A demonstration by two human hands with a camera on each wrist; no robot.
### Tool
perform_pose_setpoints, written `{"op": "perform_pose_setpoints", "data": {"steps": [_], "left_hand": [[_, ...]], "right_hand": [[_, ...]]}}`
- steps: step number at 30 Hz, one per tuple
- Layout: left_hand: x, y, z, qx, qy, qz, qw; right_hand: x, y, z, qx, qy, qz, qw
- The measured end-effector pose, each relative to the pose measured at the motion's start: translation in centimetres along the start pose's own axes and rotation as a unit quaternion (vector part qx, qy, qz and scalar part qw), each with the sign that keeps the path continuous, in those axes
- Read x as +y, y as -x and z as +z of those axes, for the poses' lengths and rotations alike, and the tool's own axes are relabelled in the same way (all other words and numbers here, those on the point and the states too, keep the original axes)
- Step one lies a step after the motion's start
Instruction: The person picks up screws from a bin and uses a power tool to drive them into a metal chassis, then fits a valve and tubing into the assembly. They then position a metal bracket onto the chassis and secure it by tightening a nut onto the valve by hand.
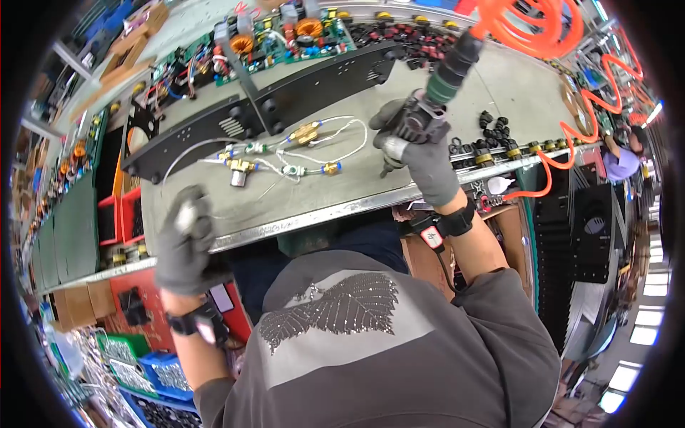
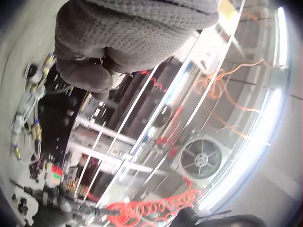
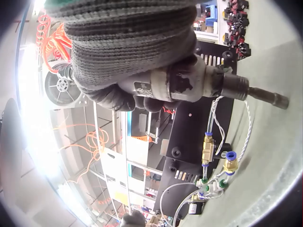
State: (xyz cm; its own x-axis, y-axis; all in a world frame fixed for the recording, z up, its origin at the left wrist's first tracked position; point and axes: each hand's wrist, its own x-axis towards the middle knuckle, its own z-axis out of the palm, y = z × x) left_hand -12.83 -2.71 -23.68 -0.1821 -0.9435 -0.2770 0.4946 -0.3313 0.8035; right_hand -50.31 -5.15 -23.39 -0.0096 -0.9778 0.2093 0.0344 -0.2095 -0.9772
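My gloved right hand point(image 1: 421, 160) grips an air screwdriver point(image 3: 182, 85), fingers wrapped round its body. Its socket bit point(image 3: 270, 97) points down toward the bench; an orange coiled hose point(image 1: 531, 28) runs from its upper end. At the bench's front left is my gloved left hand point(image 1: 187, 239), blurred in the head view. In the left wrist view its fingers curl in against the thumb, with a small pale piece point(image 2: 116, 79) showing between them, its kind unclear. Between the hands lie brass fittings point(image 1: 305, 133) joined by white tubing point(image 1: 360, 123), in front of a long black metal panel point(image 1: 321, 82).
Circuit boards point(image 1: 285, 39) with copper coils line the back of the bench. Black and red small parts point(image 1: 407, 43) lie behind the panel, and black fittings point(image 1: 494, 127) at the right. Red bins point(image 1: 132, 214) stand left; a metal edge point(image 1: 321, 217) runs along the front.
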Motion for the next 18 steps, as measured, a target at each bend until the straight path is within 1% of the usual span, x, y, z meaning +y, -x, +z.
{"op": "perform_pose_setpoints", "data": {"steps": [1,2,3,4,5,6,7,8,10,11,12,14,15,16,18], "left_hand": [[-0.7,-1.5,2.7,-0.017,0.018,-0.035,0.999],[-1.9,-2.9,3.4,-0.059,-0.028,-0.023,0.998],[-2.7,-4.5,4.0,-0.118,-0.004,-0.07,0.991],[-3.7,-5.5,4.7,-0.164,0.033,-0.089,0.982],[-4.3,-5.8,6.0,-0.157,0.013,-0.1,0.982],[-4.8,-6.3,6.6,-0.175,0.005,-0.109,0.978],[-5.3,-6.5,7.1,-0.19,0.009,-0.113,0.975],[-5.7,-6.6,7.5,-0.201,0.012,-0.117,0.972],[-5.6,-6.1,8.8,-0.176,0.029,-0.13,0.975],[-6.1,-5.9,8.7,-0.168,0.034,-0.125,0.977],[-6.7,-6.1,8.0,-0.158,0.035,-0.123,0.979],[-7.6,-6.5,7.0,-0.177,0.123,-0.118,0.969],[-7.5,-6.4,7.0,-0.143,0.128,-0.126,0.973],[-7.3,-6.3,6.9,-0.139,0.129,-0.126,0.974],[-6.9,-6.0,6.8,-0.135,0.113,-0.125,0.976]], "right_hand": [[-0.6,0.0,0.1,0.007,0.002,-0.008,1.0],[-1.1,-0.1,0.3,0.001,-0.007,-0.02,1.0],[-1.8,-0.1,0.5,-0.007,-0.015,-0.03,0.999],[-2.7,-0.1,1.0,-0.008,-0.015,-0.033,0.999],[-3.8,0.1,1.6,0.011,-0.037,-0.056,0.998],[-5.0,0.4,2.4,0.027,-0.061,-0.074,0.995],[-6.4,0.9,2.6,-0.003,-0.062,-0.043,0.997],[-6.8,0.6,3.8,0.025,-0.078,-0.108,0.991],[-7.7,0.0,3.8,-0.073,-0.157,-0.146,0.974],[-7.9,-0.7,4.1,-0.117,-0.174,-0.188,0.96],[-8.1,-1.1,4.5,-0.135,-0.185,-0.204,0.952],[-8.3,-1.9,5.1,-0.174,-0.207,-0.235,0.934],[-8.2,-2.5,5.1,-0.211,-0.199,-0.252,0.923],[-7.9,-3.1,5.2,-0.247,-0.191,-0.268,0.911],[-7.4,-3.6,5.8,-0.258,-0.202,-0.267,0.906]]}}
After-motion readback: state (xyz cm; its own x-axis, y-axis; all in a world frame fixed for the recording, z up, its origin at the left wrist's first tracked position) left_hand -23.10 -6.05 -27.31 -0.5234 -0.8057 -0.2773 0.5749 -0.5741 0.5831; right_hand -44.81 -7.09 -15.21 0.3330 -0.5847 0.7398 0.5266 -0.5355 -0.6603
